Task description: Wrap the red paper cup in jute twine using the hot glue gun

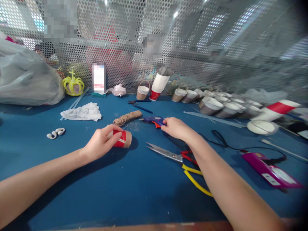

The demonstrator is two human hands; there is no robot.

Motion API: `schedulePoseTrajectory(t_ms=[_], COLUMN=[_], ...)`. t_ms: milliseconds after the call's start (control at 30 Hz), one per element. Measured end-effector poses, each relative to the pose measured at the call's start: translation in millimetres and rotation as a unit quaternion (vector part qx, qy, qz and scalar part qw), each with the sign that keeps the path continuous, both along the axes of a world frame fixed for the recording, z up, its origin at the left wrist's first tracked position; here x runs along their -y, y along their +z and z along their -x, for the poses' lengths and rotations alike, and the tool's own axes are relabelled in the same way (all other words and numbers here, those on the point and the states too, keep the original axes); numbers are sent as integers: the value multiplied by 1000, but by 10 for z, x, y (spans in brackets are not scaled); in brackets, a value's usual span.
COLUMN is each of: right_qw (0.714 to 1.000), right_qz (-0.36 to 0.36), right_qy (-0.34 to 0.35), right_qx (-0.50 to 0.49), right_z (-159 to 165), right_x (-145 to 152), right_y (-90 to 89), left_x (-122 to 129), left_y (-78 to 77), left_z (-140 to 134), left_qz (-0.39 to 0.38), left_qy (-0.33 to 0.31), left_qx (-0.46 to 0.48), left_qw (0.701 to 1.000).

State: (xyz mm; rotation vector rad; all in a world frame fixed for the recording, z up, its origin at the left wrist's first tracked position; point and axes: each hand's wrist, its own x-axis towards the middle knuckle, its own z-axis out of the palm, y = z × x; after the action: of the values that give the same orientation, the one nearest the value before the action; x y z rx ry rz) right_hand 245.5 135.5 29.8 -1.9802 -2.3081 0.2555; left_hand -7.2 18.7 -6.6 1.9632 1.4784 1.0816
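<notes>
My left hand [102, 141] is closed around a red paper cup [121, 139] tipped on its side, its base end wrapped in brown twine. On the table to the right, my right hand [174, 126] grips the handle end of a blue glue gun [154, 119] with an orange trigger. The gun's nozzle points left, towards a roll of brown twine [127, 117] just behind the cup. Large scissors [168, 153] with yellow handles lie partly under my right forearm. A pair of red-handled pliers or cutters [189, 156] is mostly hidden there.
Blue-handled pliers [141, 105] lie behind the twine. White cloth [83, 112] and earbuds [55, 132] are at left. A cup stack [160, 84] and several small twine-wrapped baskets [214, 104] line the back. A purple power bank [271, 170] with black cable sits at right.
</notes>
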Motion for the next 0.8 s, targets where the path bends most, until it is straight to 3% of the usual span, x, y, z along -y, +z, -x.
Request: schedulePoseTrajectory(t_ms=[200, 367, 433, 467, 533, 667, 800], right_qw=[998, 980, 962, 933, 894, 887, 903], right_qz=[19, 12, 23, 60, 134, 149, 154], right_qy=[-38, -40, -14, 6, 32, 105, 109], right_qx=[-46, -195, -271, -355, -426, -424, -385], right_z=[-22, 45, 82, 102, 141, 197, 205], right_x=[-71, 115, 267, 352, 521, 783, 901], right_y=[-180, -28, 85, 137, 209, 216, 184], left_x=[0, 5, 5, 5, 5, 1, -8], left_y=[-13, -8, -10, -12, -17, -26, -44], left_z=[-9, -11, -9, -8, -7, -6, 2], left_qz=[1, 0, -6, -10, -17, -23, -21], left_qy=[19, 28, 26, 22, 9, -11, -16], left_qx=[9, 11, 13, 15, 18, 15, 13], left_qw=[1000, 1000, 1000, 1000, 1000, 1000, 1000])
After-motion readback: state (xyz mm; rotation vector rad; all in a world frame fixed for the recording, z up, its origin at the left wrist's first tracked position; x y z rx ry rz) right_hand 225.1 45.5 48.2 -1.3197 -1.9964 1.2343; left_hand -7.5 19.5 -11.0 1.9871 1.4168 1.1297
